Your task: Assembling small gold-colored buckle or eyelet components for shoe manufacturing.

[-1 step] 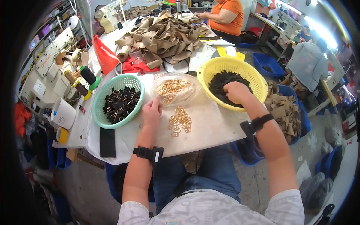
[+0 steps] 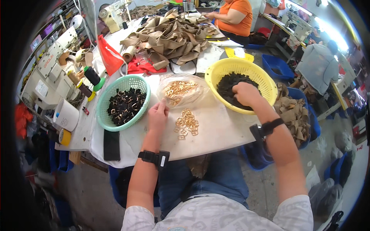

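Observation:
My right hand (image 2: pixel 247 94) reaches into a yellow plastic basket (image 2: pixel 266 82), its curled fingertips down among small black strips (image 2: pixel 233 81). Whatever those fingers pinch is hidden. Between the baskets, my left hand (image 2: pixel 158 114) hovers at the table with thumb and fingers pressed together. I cannot make out anything in them. Just right of it lies a small loose pile of gold-coloured metal rings (image 2: pixel 187 124), roughly square. Behind the pile, a clear plastic bag (image 2: pixel 198 96) lies open, full of the same rings. To the left, a mint-green basket (image 2: pixel 101 115) holds black strips fitted with gold rings.
A dark phone (image 2: pixel 111 146) lies by the table's front left edge. Sewing machines (image 2: pixel 48 82) and thread cones (image 2: pixel 91 77) stand left. A heap of brown pieces (image 2: pixel 169 38) covers the far table. A blue crate (image 2: pixel 314 125) stands right; a person in orange (image 2: pixel 235 19) sits beyond.

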{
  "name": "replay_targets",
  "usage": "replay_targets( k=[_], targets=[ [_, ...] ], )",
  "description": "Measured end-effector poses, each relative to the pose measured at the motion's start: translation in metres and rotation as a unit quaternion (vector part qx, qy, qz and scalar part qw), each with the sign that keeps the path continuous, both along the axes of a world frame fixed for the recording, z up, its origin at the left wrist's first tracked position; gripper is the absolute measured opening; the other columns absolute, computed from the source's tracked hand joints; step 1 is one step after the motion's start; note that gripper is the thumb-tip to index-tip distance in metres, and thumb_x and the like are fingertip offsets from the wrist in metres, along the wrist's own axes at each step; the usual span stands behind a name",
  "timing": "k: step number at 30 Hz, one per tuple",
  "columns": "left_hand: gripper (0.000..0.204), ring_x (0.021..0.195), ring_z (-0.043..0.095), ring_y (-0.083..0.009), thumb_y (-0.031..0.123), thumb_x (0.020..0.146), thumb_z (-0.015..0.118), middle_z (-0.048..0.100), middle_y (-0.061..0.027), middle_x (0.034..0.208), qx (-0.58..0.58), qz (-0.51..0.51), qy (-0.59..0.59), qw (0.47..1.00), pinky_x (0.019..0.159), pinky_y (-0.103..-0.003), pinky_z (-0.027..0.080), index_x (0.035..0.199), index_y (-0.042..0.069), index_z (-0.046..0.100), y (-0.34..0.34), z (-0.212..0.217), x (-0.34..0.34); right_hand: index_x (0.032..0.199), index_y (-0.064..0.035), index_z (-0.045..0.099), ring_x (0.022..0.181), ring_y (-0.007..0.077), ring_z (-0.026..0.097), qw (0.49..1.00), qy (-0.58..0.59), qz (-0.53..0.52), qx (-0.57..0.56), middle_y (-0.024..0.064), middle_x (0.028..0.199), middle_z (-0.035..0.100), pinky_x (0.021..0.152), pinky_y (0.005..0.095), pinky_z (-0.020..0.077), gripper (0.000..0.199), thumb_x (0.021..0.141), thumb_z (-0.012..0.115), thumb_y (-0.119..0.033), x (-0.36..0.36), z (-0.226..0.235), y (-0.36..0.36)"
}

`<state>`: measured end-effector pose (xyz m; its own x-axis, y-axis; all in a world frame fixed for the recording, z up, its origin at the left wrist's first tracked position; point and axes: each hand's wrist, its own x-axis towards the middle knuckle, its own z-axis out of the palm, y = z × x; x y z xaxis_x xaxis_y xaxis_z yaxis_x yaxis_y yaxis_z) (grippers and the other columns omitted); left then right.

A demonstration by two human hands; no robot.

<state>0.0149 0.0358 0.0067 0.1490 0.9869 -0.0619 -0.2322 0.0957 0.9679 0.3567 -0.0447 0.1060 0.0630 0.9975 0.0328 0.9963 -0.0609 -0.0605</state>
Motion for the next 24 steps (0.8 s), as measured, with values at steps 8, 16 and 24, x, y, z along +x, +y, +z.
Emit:
replay_targets(
  k=[8,16,24],
  targets=[
    [0.012,0.056,0.046,-0.0026,0.014,0.092,0.060,0.057,0.0023,0.068,0.158,-0.052,0.197,0.966,0.049,-0.018,0.036,0.091,0.002,0.064,-0.021,0.011,0.000,0.086,-0.0002,0.053,0.065,0.0353,0.058,0.870,0.182,0.081,0.450,0.0162,0.073,0.056,0.058,0.0399,0.0456,0.006,0.085,0.058,-0.003,-0.064,0.026,-0.032],
    [0.016,0.052,0.044,-0.0032,0.017,0.091,0.061,0.056,0.0019,0.065,0.049,-0.022,0.019,0.998,0.046,-0.019,0.033,0.085,0.003,0.064,-0.030,0.007,0.024,0.096,0.0003,0.058,0.064,0.0252,0.063,0.809,0.458,0.093,0.356,0.0140,0.073,0.061,0.058,0.0330,0.0485,0.009,0.087,0.056,0.000,-0.168,-0.080,-0.032],
    [0.018,0.048,0.037,-0.0060,0.021,0.096,0.051,0.047,0.0024,0.065,-0.133,-0.020,-0.339,0.931,0.042,-0.020,0.028,0.087,0.006,0.057,-0.017,0.000,0.004,0.097,-0.0011,0.054,0.062,0.0207,0.064,0.303,0.927,0.137,-0.174,0.0151,0.080,0.065,0.054,0.0278,0.0507,0.011,0.090,0.056,-0.009,-0.195,-0.061,-0.081]
  ],
)
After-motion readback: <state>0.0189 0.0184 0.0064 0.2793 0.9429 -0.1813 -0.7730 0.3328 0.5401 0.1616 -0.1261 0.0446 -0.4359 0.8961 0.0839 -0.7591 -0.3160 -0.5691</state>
